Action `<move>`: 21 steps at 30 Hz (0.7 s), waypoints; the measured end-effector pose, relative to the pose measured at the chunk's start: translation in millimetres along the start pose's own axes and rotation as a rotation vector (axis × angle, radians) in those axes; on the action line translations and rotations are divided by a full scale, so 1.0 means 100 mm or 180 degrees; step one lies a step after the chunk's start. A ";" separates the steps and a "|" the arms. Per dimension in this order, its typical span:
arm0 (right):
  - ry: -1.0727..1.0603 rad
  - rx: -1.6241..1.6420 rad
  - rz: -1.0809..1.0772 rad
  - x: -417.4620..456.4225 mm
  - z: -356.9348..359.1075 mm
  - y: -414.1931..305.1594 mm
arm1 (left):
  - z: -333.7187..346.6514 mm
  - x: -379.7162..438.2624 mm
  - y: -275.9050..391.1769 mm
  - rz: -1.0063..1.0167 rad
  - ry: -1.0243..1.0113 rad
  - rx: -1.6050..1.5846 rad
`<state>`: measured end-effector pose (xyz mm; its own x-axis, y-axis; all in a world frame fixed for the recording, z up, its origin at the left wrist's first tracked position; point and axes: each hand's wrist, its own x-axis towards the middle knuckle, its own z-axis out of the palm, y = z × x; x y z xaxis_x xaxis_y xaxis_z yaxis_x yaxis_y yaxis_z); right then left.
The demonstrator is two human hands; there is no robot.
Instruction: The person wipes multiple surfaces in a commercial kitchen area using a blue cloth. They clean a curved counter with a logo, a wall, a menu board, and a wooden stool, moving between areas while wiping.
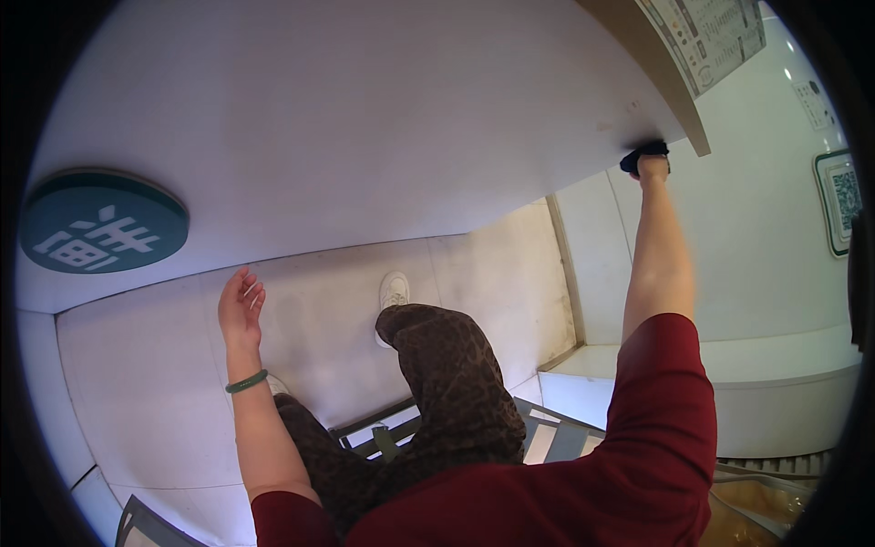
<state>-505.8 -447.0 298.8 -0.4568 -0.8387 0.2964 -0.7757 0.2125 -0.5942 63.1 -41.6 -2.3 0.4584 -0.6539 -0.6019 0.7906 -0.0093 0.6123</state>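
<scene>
My right hand [653,166] is at the far end of my outstretched arm. It holds a dark cloth [629,163] against the edge of a large pale panel [355,130]. Part of the cloth is hidden behind the hand. My left hand [240,308] hangs free over the floor, fingers loosely bent, with nothing in it. A green bangle [247,381] circles the left wrist. On the panel's left side is a round green sign [106,222] with white writing. Faint reddish marks [634,106] show on the panel above the cloth.
A brown edge strip [656,65] borders the panel near a printed sheet [714,41]. Farther right, a framed printed code [841,198] is on a white surface. Pale tiles [328,328] cover the floor. Behind my legs stands a dark-framed slatted item [564,437].
</scene>
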 end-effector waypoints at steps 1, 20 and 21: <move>-0.0148 -0.0305 -0.0003 -0.03 0.08 0.06 | 0.00 0.00 0.00 0.0000 -0.0005 0.0002; 0.1560 0.0783 -0.1206 -1.95 1.12 -0.48 | 0.15 -0.10 0.02 -0.0053 0.0019 0.0020; 0.1656 0.0710 -0.1304 -2.07 1.19 -0.52 | 0.15 -0.09 0.01 -0.0060 0.0000 0.0025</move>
<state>-319.2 -344.0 178.8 -0.3390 -0.4684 0.8159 -0.8476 -0.2243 -0.4809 53.7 -47.4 11.6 0.4436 -0.6535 -0.6133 0.7958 -0.0274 0.6049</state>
